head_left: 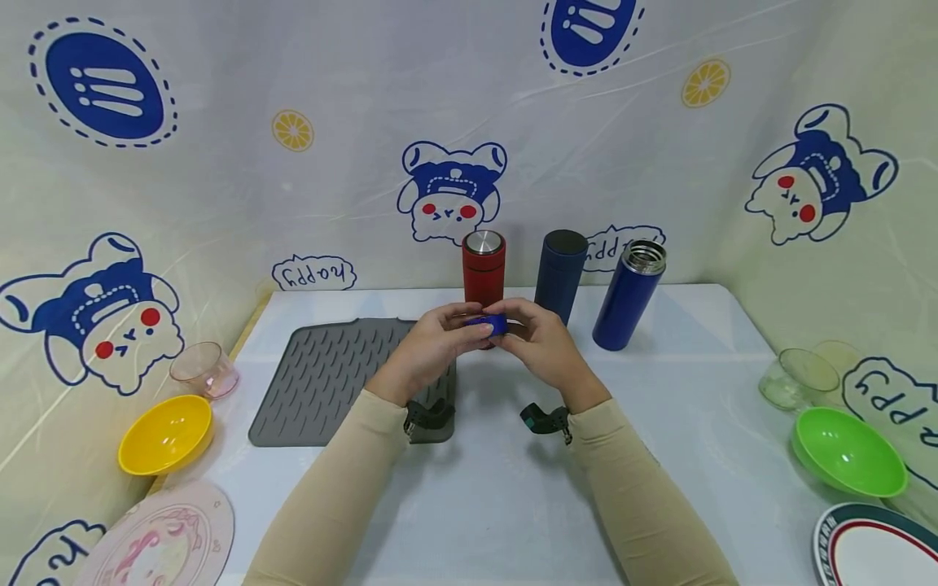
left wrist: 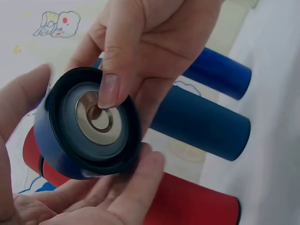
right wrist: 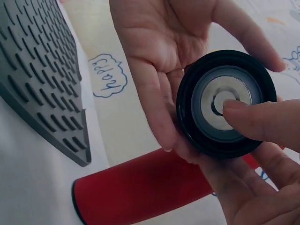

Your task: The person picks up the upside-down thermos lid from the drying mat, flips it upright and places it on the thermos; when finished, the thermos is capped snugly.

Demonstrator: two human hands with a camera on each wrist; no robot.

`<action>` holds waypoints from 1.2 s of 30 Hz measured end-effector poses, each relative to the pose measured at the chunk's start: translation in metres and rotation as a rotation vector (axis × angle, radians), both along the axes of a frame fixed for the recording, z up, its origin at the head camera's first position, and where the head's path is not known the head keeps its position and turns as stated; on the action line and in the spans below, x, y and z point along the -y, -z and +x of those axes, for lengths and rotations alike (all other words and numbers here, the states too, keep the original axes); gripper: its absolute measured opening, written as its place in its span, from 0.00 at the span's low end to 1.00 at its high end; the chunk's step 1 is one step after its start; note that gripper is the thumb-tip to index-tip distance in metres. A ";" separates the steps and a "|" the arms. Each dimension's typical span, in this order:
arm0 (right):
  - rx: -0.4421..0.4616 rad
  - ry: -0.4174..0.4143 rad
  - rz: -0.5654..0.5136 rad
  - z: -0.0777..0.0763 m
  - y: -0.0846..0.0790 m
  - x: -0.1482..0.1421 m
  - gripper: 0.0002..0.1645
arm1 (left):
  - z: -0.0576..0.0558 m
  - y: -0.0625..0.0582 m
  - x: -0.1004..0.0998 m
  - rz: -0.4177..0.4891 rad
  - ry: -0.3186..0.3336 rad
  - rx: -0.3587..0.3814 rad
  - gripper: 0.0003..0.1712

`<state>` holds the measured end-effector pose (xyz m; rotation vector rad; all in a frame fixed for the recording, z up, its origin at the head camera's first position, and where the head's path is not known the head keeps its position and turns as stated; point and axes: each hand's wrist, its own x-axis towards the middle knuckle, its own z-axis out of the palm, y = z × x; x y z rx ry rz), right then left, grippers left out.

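Observation:
Between my hands is a blue bottle lid (head_left: 497, 323), held above the table with its dark underside and round metal disc facing the wrist cameras. My right hand (head_left: 542, 338) pinches it, thumb on the metal disc and fingers beneath. My left hand (head_left: 432, 346) supports the lid from below with extended fingers; its thumb stands apart from the rim in both wrist views. An uncapped blue bottle (head_left: 626, 305) with a bare metal mouth stands to the right. Beside it are a capped dark blue bottle (head_left: 560, 273) and a red bottle (head_left: 484, 281) with a silver-topped lid, directly behind my hands.
A grey ridged mat (head_left: 322, 399) lies left of centre. Along the left edge are a pink glass (head_left: 208, 370), a yellow bowl (head_left: 164, 435) and a pink plate (head_left: 172, 537). On the right are a clear glass (head_left: 799, 378), a green bowl (head_left: 850, 452) and a rimmed plate (head_left: 887, 553).

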<state>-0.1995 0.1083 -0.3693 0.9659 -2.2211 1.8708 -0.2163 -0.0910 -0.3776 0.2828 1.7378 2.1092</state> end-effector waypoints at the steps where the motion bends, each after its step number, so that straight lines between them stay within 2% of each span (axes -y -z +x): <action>1: -0.005 -0.001 0.000 0.000 0.000 0.000 0.20 | 0.000 0.001 0.000 -0.019 -0.011 -0.019 0.37; 4: -0.036 -0.006 0.000 0.000 0.000 -0.001 0.18 | 0.001 0.002 -0.002 -0.084 -0.044 -0.080 0.35; 11: -0.103 -0.014 0.005 -0.003 0.000 -0.010 0.22 | 0.000 0.003 -0.009 -0.124 -0.113 -0.183 0.39; 15: -0.107 -0.008 0.010 -0.004 -0.006 -0.019 0.26 | 0.001 -0.003 -0.012 -0.219 -0.152 -0.254 0.40; 18: -0.102 0.035 -0.011 -0.004 -0.014 -0.030 0.30 | 0.005 -0.014 -0.013 -0.282 -0.171 -0.320 0.40; 21: -0.091 0.122 -0.083 -0.003 -0.020 -0.047 0.32 | 0.012 -0.027 -0.017 -0.294 -0.160 -0.380 0.39; 24: -0.094 0.254 -0.204 -0.007 -0.019 -0.070 0.29 | 0.017 -0.037 -0.025 -0.271 -0.126 -0.433 0.38; 30: -0.138 0.593 -0.508 -0.023 -0.004 -0.119 0.22 | 0.012 -0.045 -0.044 -0.242 -0.071 -0.542 0.36; 32: -0.140 0.712 -0.540 -0.028 0.002 -0.132 0.22 | 0.009 -0.049 -0.050 -0.234 -0.063 -0.579 0.36; 34: -0.114 0.821 -0.514 -0.031 0.009 -0.144 0.24 | 0.007 -0.053 -0.057 -0.237 -0.064 -0.603 0.37; 36: -0.065 0.894 -0.474 -0.033 0.016 -0.153 0.27 | 0.006 -0.058 -0.065 -0.244 -0.063 -0.623 0.37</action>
